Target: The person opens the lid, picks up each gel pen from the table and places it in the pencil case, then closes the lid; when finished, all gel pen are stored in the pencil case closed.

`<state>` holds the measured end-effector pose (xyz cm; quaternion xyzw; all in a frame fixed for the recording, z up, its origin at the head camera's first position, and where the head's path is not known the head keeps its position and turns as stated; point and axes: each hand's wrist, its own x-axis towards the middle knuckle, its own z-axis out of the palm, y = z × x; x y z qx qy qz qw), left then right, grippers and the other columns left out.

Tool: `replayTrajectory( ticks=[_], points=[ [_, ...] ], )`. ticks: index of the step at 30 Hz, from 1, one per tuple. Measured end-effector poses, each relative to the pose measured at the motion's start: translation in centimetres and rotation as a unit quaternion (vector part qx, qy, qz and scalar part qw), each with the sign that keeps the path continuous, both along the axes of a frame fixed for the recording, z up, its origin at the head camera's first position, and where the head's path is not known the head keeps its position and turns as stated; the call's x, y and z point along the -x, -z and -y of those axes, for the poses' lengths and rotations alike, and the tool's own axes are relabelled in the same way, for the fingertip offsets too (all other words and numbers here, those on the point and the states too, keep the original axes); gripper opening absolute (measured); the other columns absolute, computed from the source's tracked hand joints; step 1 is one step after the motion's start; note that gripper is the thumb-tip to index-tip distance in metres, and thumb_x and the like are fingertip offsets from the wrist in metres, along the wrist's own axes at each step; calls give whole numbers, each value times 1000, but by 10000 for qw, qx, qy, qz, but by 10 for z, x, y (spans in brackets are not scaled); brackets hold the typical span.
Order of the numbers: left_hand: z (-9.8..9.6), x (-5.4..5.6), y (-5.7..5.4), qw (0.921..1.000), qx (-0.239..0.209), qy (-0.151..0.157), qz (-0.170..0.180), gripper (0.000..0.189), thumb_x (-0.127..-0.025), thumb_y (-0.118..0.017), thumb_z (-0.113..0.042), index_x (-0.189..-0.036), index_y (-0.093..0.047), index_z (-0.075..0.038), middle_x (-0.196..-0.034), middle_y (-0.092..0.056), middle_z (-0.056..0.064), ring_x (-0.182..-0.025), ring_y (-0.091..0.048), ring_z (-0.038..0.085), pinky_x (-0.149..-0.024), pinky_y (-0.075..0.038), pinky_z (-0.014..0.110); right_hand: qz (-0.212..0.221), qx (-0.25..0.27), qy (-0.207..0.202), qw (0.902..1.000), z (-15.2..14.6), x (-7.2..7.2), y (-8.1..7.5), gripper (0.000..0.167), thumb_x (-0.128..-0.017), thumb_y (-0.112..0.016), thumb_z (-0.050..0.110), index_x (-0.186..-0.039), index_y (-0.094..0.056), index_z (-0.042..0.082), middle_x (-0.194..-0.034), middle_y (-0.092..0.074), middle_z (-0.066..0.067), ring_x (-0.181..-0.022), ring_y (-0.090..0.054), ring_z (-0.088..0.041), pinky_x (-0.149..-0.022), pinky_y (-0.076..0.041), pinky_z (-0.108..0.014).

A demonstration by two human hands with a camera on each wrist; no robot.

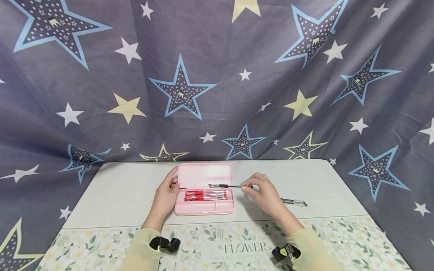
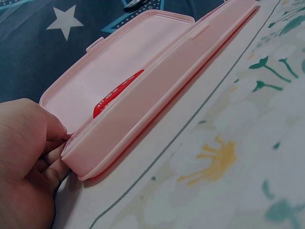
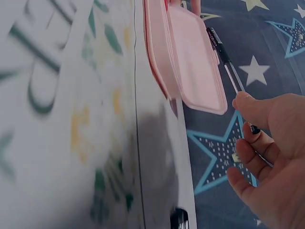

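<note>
A pink pencil case (image 1: 204,212) lies with its lid (image 1: 205,174) raised at the back; red gel pens (image 1: 205,195) are side by side in its long compartment. At the case's left end, my left hand (image 1: 167,195) grips the edge near the hinge, its thumb against the lid in the left wrist view. My right hand (image 1: 264,194) pinches a black gel pen (image 1: 230,186) near one end. That pen is held level above the right part of the case, its capped end pointing left. In the right wrist view the pen (image 3: 230,71) overlaps the lid's edge.
More black pens (image 1: 294,202) lie on the table right of the case, partly behind my right wrist. A floral mat (image 1: 244,246) covers the table's front, with a white surface (image 1: 129,195) behind it. A star-patterned curtain (image 1: 217,101) hangs at the back.
</note>
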<state>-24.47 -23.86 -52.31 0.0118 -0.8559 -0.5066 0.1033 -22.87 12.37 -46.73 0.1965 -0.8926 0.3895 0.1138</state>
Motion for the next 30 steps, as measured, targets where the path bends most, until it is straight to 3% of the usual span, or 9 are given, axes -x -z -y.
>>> replayTrajectory(
  ticks=[6, 19, 30],
  points=[
    [0, 0, 0, 10000, 6, -7, 30, 64, -111, -53, -2, -171, -43, -21, -128, -73, 16, -112, -67, 30, -104, -48, 51, 181, -31, -110, 9998, 21, 2, 0, 8, -96, -87, 15, -104, -86, 18, -100, -67, 11, -109, -60, -19, -99, -50, -47],
    [0, 0, 1, 10000, -4, 14, 42, 64, -111, -52, -4, -172, -42, -22, -131, -73, 17, -117, -67, 32, -108, -48, 53, 216, 9, -425, 9989, 55, 7, 6, 7, -97, -85, 13, -102, -87, 17, -101, -68, 10, -105, -59, -17, -97, -50, -45],
    [-1, -1, 0, 10000, -18, -5, 26, 64, -111, -54, -4, -171, -44, -22, -130, -73, 18, -115, -67, 32, -106, -49, 52, 282, -129, -357, 9989, 73, 11, 14, 4, -100, -84, 18, -100, -87, 15, -92, -62, 14, -94, -54, -14, -85, -48, -36]
  ],
)
